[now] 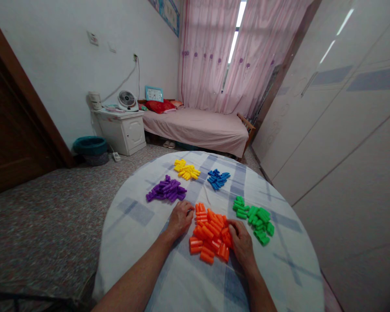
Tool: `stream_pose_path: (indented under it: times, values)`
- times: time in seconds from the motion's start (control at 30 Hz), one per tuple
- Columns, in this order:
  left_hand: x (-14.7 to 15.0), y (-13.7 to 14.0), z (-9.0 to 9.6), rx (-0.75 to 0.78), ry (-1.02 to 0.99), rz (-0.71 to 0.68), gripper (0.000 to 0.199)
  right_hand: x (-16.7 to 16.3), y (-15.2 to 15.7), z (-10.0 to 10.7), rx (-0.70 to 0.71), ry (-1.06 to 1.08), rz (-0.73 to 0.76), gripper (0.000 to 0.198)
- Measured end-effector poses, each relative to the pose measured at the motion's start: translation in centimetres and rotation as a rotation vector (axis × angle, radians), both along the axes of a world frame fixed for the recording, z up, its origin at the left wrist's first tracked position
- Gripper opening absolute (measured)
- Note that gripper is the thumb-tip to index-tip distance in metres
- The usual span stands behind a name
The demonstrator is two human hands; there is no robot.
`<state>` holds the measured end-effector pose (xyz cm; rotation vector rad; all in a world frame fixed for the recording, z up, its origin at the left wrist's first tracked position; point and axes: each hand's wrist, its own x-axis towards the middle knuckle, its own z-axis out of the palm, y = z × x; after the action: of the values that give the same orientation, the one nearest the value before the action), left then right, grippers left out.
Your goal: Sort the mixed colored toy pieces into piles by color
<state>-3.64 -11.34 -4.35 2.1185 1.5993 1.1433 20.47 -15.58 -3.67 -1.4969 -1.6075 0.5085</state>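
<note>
A heap of small orange plastic pieces (211, 232), short and rounded like caps or clips, lies between my two hands near the middle of the round table. My left hand (181, 217) is at the heap's upper left edge, its fingers curled together and their tips at the orange pieces. Whatever they may pinch is hidden. Against the heap's right side rests my right hand (241, 240), thumb and forefinger apart, touching the orange pieces. Purple pieces (167, 190) lie just beyond my left hand, and green pieces (258, 219) to the right of my right hand.
Farther back on the checked tablecloth (133, 234) are yellow pieces (186, 170) and blue pieces (218, 179). Beyond the table stand a bed (198, 125), a white cabinet (133, 134) with a fan (128, 99), and a bin (91, 149). A wardrobe (338, 130) lines the right side.
</note>
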Motion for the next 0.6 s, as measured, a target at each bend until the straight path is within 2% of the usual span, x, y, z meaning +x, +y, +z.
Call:
stream_pose_path:
  times: [0.6]
  values:
    - [-0.03, 0.04, 0.02, -0.008, 0.023, 0.001, 0.017, 0.07, -0.16, -0.12, -0.026, -0.004, 0.019, 0.031]
